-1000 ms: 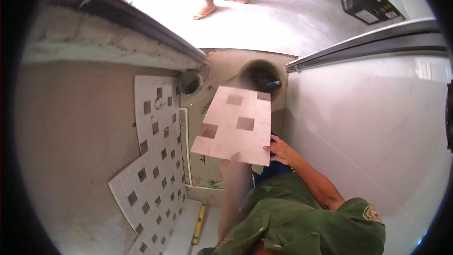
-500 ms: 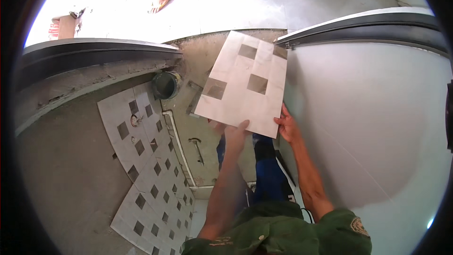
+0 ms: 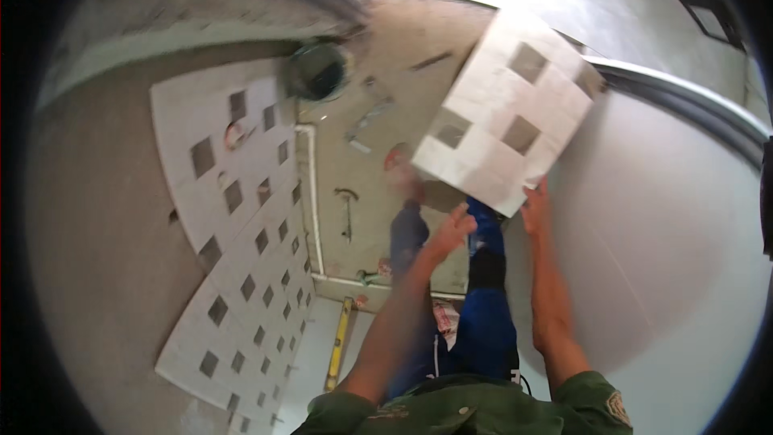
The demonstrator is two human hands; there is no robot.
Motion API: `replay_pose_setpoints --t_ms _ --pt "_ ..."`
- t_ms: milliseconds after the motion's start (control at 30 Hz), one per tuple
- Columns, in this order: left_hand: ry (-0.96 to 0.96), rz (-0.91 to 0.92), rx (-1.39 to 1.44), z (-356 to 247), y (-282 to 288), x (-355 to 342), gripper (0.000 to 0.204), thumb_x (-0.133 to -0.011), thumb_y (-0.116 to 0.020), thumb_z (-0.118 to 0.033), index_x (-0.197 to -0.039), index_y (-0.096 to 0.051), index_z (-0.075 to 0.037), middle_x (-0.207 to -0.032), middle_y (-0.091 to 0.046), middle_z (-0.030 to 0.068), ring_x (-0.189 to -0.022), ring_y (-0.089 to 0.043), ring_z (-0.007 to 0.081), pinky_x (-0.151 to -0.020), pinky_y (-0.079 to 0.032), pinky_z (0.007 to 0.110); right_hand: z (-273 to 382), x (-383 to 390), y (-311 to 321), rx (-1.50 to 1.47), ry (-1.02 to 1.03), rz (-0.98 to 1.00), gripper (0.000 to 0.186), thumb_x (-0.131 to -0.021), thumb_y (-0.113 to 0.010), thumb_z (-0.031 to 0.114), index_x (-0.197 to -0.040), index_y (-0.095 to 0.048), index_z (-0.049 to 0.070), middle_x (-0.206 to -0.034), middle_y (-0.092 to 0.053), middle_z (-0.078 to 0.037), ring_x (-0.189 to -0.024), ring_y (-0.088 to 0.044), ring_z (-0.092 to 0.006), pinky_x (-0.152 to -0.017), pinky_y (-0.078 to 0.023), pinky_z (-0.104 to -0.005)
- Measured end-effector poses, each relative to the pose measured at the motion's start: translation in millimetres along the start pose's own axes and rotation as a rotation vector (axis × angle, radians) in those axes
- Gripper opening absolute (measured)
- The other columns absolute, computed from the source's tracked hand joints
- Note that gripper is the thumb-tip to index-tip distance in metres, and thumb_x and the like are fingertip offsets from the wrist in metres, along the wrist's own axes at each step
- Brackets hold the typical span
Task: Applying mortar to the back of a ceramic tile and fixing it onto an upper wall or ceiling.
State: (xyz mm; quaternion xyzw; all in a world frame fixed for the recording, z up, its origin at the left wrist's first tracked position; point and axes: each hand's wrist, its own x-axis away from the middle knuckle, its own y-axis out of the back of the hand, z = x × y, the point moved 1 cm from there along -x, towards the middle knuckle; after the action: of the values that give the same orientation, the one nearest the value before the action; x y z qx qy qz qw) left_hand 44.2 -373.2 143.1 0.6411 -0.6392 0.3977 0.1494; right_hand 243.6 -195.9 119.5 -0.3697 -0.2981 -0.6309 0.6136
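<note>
White wall tile with grey squares (image 3: 501, 105) at two o'clock from view centre, tilted. Right hand (image 3: 536, 208) at three, grasping its near corner, thumb on face. Left hand (image 3: 451, 235) at four, empty, fingers loosely bent. Bucket (image 3: 306, 63) at eleven; hammer (image 3: 347, 216) at eight.

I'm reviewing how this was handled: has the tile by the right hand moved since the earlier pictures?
Yes: the square-patterned tile has moved to the right, farther in view from the fixed white pipe.
</note>
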Motion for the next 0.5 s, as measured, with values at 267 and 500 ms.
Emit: replay_pose_setpoints --t_ms 267,500 --pt "0.180 -0.421 -0.871 16.0 -12.9 196.7 0.083 -0.080 -0.067 -0.027 -0.145 -0.020 -0.006 -0.135 -0.037 0.0304 -0.129 -0.034 0.0436 -0.104 -0.032 0.047 22.2 26.3 -121.6 1.257 0.650 -0.383 0.057 -0.085 -0.057 0.008 -0.138 -0.036 0.002 -0.135 -0.040 -0.020 -0.126 -0.039 -0.0337 -0.106 -0.030 -0.0400" --pt "0.540 -0.565 -0.554 43.0 12.8 181.9 0.082 -0.078 -0.069 -0.034 -0.141 -0.029 0.000 -0.136 -0.038 0.0282 -0.128 -0.036 0.0434 -0.105 -0.029 0.049 -67.8 -12.7 -406.8 1.447 1.188 0.654 0.047 -0.078 -0.065 0.012 -0.124 -0.054 0.012 -0.134 -0.037 -0.022 -0.125 -0.037 -0.0416 -0.099 -0.040 -0.0457"
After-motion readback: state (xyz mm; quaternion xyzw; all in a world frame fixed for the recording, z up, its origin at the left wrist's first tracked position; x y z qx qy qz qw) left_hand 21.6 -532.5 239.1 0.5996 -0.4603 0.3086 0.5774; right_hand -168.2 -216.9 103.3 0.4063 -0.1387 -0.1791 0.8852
